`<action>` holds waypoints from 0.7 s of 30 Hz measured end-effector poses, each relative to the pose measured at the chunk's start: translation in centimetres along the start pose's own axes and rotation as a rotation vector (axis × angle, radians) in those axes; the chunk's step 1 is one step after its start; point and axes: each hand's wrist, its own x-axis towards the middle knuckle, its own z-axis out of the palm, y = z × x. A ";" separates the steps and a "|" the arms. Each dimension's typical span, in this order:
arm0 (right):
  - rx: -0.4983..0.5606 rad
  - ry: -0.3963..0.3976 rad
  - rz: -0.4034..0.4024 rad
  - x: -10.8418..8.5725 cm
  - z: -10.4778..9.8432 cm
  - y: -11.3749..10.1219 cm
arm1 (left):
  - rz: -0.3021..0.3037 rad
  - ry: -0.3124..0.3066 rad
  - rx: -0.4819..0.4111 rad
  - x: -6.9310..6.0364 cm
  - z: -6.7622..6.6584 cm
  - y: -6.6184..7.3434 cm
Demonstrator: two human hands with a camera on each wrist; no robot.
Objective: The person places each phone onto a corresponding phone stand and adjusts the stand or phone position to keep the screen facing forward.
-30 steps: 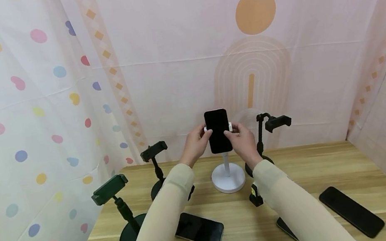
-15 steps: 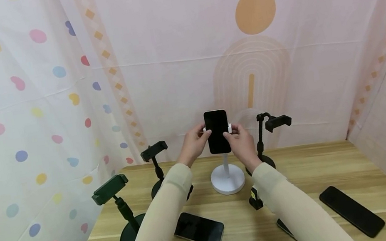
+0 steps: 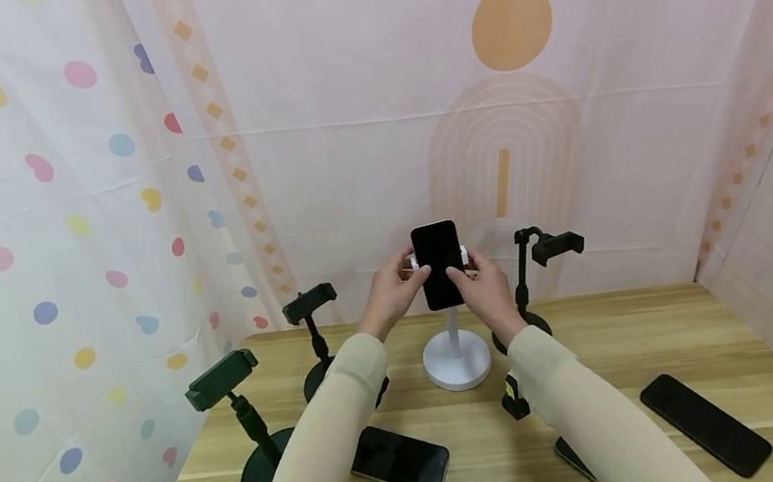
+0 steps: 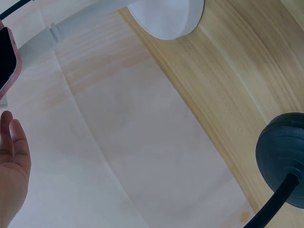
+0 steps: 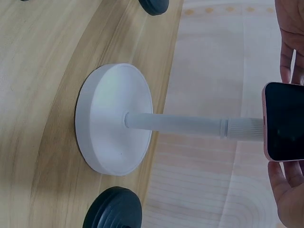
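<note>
Pinching the black phone (image 3: 437,250) with nearly closed left hand (image 3: 391,295) and right hand (image 3: 483,286), thumbs on its front. Sitting at two o'clock from the left, ten from the right, about equally near; running long-ways twelve to six, atop the white stand (image 3: 457,360).

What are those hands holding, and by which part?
The left hand and right hand hold the black-screened, pink-edged phone by its long sides, thumbs on its front.
</note>
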 end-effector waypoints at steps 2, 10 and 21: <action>0.001 -0.006 0.005 0.0 0.0 0.0 | 0.004 -0.001 -0.003 0.0 0.1 -0.1; -0.003 -0.073 0.037 -0.2 -0.1 0.3 | 0.031 -0.011 -0.010 -0.1 0.5 -0.1; -0.014 -0.096 0.066 -0.3 0.0 1.3 | 0.022 -0.018 -0.006 -0.4 0.3 -0.2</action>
